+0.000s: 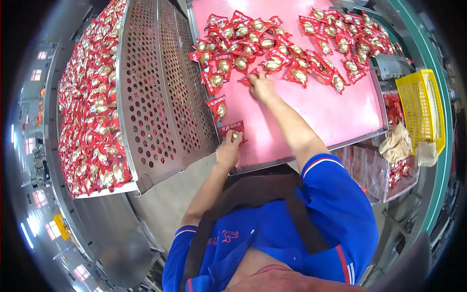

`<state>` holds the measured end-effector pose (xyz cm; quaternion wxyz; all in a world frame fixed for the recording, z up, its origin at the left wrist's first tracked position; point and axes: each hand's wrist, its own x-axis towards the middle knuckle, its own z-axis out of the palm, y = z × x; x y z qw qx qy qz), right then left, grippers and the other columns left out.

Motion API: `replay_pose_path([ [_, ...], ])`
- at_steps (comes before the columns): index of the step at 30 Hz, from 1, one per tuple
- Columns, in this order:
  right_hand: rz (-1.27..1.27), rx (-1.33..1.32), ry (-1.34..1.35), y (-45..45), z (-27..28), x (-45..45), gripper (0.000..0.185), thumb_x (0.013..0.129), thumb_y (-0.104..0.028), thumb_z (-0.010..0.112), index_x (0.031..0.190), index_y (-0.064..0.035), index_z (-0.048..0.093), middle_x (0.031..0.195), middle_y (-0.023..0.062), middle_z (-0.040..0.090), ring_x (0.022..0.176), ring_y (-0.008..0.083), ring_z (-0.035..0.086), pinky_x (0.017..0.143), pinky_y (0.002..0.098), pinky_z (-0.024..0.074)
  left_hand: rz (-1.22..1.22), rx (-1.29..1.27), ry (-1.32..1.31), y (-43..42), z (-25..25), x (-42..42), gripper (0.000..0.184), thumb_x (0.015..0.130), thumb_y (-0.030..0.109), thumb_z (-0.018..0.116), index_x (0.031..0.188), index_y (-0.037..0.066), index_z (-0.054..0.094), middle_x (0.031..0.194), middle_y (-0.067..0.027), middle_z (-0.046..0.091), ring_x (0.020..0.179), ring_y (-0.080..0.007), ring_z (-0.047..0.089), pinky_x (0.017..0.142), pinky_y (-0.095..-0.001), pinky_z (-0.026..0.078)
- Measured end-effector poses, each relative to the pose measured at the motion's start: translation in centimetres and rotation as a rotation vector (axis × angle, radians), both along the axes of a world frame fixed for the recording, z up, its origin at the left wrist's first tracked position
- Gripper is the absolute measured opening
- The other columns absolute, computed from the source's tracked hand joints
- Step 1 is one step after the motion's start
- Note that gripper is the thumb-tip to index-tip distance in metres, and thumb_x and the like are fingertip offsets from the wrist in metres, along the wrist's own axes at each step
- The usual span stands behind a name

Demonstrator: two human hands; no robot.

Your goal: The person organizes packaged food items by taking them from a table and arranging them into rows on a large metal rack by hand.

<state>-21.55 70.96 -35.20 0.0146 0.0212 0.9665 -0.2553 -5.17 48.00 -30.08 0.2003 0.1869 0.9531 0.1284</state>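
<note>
Many red packets with gold centres (272, 63) lie spread over the far part of a pink work surface (316, 114). My left hand (228, 149) is at the near left corner of this surface, its fingers closed on a red and gold packet (237, 132). Just beyond it, another packet (220, 109) lies by the left edge. My right hand (261, 86) reaches to the near side of the pile, fingers closed on a red packet (248, 79) that they partly cover.
Left of the surface stands a perforated metal chute (155, 87), with a large mass of red and gold packets (92, 112) beyond it. At the right are a yellow basket (418, 109), a beige cloth (396, 143) and a plastic-lined container (362, 168) with packets.
</note>
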Motion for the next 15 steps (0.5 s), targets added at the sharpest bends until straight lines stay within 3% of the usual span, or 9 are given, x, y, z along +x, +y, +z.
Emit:
replay_pose_path([
  [4,0.063,-0.223,0.037,2.3,1.3,5.3,0.046,0.081,-0.023,0.069,0.126,-0.0220,0.061,0.118,0.0168,0.058,0.107,0.0366,0.059,0.089,0.0451,0.0511,0.059,0.293,0.140,1.4,-0.9,-0.2,0.054,0.081,0.005,0.064,0.133,0.017,0.053,0.135,-0.0151,0.044,0.109,-0.0363,0.060,0.083,-0.0455,0.056],
  [6,-0.023,-0.317,0.081,2.3,3.0,9.2,0.046,0.081,-0.027,0.070,0.125,-0.0199,0.061,0.115,0.0149,0.058,0.106,0.0340,0.059,0.086,0.0451,0.0521,0.094,0.388,0.202,3.5,-1.1,-1.3,0.055,0.081,0.004,0.064,0.134,0.016,0.052,0.134,-0.0151,0.043,0.113,-0.0356,0.058,0.084,-0.0450,0.055],
  [8,0.043,-0.182,0.180,2.1,2.0,11.6,0.050,0.081,-0.031,0.072,0.128,-0.0184,0.059,0.113,0.0142,0.057,0.101,0.0343,0.061,0.086,0.0445,0.0525,0.129,0.454,0.211,6.4,-1.5,-2.8,0.056,0.080,0.004,0.065,0.134,0.015,0.052,0.134,-0.0152,0.043,0.118,-0.0362,0.054,0.087,-0.0453,0.054],
  [9,0.118,-0.108,-0.001,2.2,1.2,12.2,0.054,0.081,-0.034,0.072,0.131,-0.0185,0.057,0.122,0.0153,0.056,0.100,0.0352,0.062,0.086,0.0457,0.0522,0.084,0.478,0.193,7.1,-3.1,-3.2,0.059,0.080,0.006,0.066,0.136,0.013,0.050,0.136,-0.0157,0.042,0.120,-0.0370,0.053,0.091,-0.0457,0.053],
  [13,0.229,-0.149,-0.085,5.7,2.9,11.4,0.054,0.085,-0.033,0.068,0.136,-0.0188,0.054,0.139,0.0196,0.050,0.105,0.0358,0.062,0.090,0.0481,0.0509,0.111,0.597,0.108,7.1,-3.2,-3.6,0.064,0.078,0.005,0.065,0.138,0.009,0.046,0.140,-0.0172,0.042,0.126,-0.0373,0.049,0.101,-0.0430,0.047],
  [15,0.063,0.131,0.196,9.6,1.1,7.9,0.053,0.086,-0.032,0.067,0.135,-0.0167,0.054,0.135,0.0215,0.052,0.106,0.0373,0.061,0.090,0.0498,0.0508,0.085,0.681,0.133,6.7,-3.4,-3.6,0.062,0.078,0.003,0.064,0.137,0.008,0.047,0.137,-0.0176,0.044,0.126,-0.0372,0.049,0.101,-0.0420,0.046],
])
